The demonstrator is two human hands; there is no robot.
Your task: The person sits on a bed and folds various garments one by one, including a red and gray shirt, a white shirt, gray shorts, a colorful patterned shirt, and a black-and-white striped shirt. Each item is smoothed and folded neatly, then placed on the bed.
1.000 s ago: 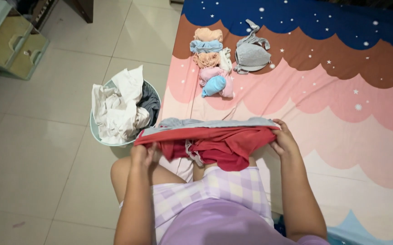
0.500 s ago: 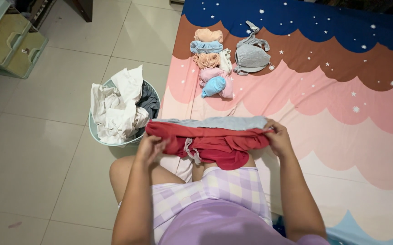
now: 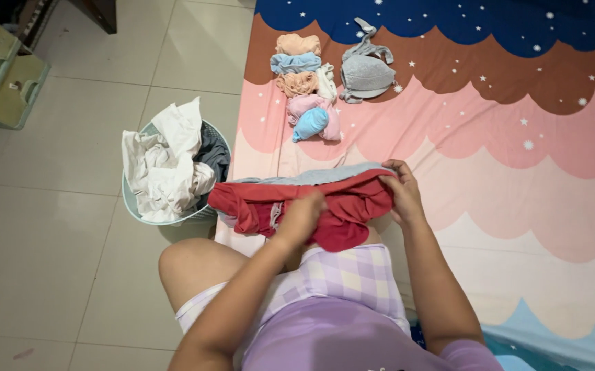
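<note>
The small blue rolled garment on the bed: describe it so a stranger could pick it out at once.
Start at the bed sheet with its scalloped colour bands and find the column of small folded garments near its left edge, beside the grey bra. The blue rolled garment lies at the column's near end, on the pink band. It is the only bright blue piece, resting against pink ones.

No packages, labels, signs or screens showed anywhere in the head view: only cloth, floor tiles and bedding were in sight, and nothing among them carried a tag or printed panel that could be made out.
</note>
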